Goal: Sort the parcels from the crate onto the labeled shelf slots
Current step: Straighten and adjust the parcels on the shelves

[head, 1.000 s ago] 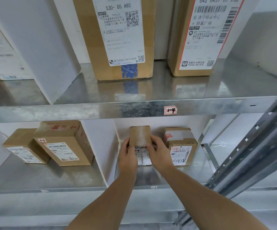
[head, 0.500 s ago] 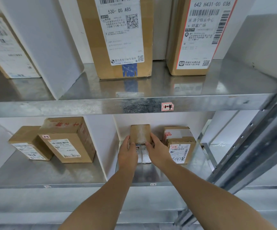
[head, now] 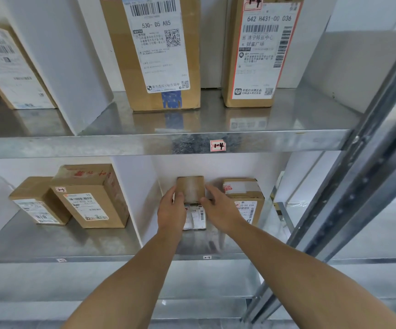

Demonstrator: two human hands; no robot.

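Note:
A small brown taped parcel (head: 190,189) stands upright in the lower right shelf slot, its white label (head: 195,217) facing me. My left hand (head: 171,211) holds its left side with the thumb on the front. My right hand (head: 220,207) holds its right side, fingers reaching behind. The parcel's base rests on the metal lower shelf (head: 97,243), above a small slot tag (head: 207,257). A second brown parcel (head: 245,198) stands just to its right.
Two brown parcels (head: 92,195) (head: 38,200) fill the lower left slot beyond a white divider (head: 140,198). The upper shelf (head: 121,146), tagged 1-4 (head: 217,146), carries tall cartons (head: 159,51) (head: 261,48). A steel upright (head: 358,174) slants on the right.
Both hands have shifted slightly up the parcel and pushed it a little deeper into the slot. The view has tilted, bringing the upper shelf lower in frame.

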